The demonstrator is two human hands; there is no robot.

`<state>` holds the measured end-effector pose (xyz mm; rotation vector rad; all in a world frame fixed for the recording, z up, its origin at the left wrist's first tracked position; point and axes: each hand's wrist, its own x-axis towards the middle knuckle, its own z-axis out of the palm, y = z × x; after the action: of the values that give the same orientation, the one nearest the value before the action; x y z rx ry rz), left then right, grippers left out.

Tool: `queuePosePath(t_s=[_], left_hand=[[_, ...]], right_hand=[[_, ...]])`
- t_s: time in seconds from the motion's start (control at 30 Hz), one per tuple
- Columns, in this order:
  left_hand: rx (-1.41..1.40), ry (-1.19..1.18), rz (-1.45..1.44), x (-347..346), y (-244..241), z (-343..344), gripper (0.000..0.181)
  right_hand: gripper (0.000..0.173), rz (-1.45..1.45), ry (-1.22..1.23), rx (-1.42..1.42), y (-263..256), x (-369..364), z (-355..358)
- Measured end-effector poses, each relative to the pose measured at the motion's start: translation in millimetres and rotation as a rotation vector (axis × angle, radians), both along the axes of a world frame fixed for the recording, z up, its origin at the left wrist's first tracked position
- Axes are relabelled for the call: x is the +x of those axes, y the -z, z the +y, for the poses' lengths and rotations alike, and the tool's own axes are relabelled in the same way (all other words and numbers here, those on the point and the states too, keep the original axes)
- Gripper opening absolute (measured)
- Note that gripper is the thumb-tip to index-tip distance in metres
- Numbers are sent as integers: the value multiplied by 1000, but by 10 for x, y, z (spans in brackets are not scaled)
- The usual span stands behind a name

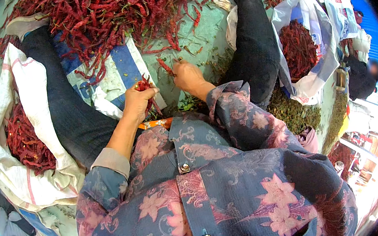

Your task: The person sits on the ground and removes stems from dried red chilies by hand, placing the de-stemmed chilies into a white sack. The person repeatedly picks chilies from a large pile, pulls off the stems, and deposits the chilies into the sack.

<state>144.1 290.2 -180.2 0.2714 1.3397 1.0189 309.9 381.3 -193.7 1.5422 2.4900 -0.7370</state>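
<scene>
My left hand [139, 100] is closed around a bunch of dried red chilies [146, 86], their ends sticking out above and below the fist. Just to its right, my right hand [186, 75] pinches a single red chili [165, 67] by its end, the pod pointing up and left. The hands are apart. A large heap of dried red chilies [109, 14] lies beyond them between my outstretched legs. Loose chilies, stems and bits of leaf are scattered on the green floor near my right hand.
A white woven sack [28, 81] of red chilies stands outside my left leg. Outside my right leg is another open sack [303, 84] of chilies, near a pile of greenish-brown stems [293, 114]. A blue-and-white sheet [122, 62] lies under the heap's edge. Another person [360, 75] sits far right.
</scene>
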Motion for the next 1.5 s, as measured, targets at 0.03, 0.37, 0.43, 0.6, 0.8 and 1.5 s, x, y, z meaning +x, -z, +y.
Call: queuePosePath(t_s=[0.03,0.37,0.43,0.6,0.8,1.5], left_hand=[[-9,-16,-9,24,15,27,15],[-36,-161,-281,116,120,236,23],[-25,-141,-319,87,148,246,19],[-21,-54,-335,86,23,208,15],[226,-9,37,211,-64,122,17],[194,-252,-244,-125,-181,-60,15]], right_hand=[[18,56,21,5,-12,48,21],[18,455,21,-133,-306,36,-169],[18,499,3,-126,-346,19,-200],[23,493,5,-180,-350,58,-233],[21,424,92,-148,-366,-53,-284],[24,-103,180,-82,79,208,-55]])
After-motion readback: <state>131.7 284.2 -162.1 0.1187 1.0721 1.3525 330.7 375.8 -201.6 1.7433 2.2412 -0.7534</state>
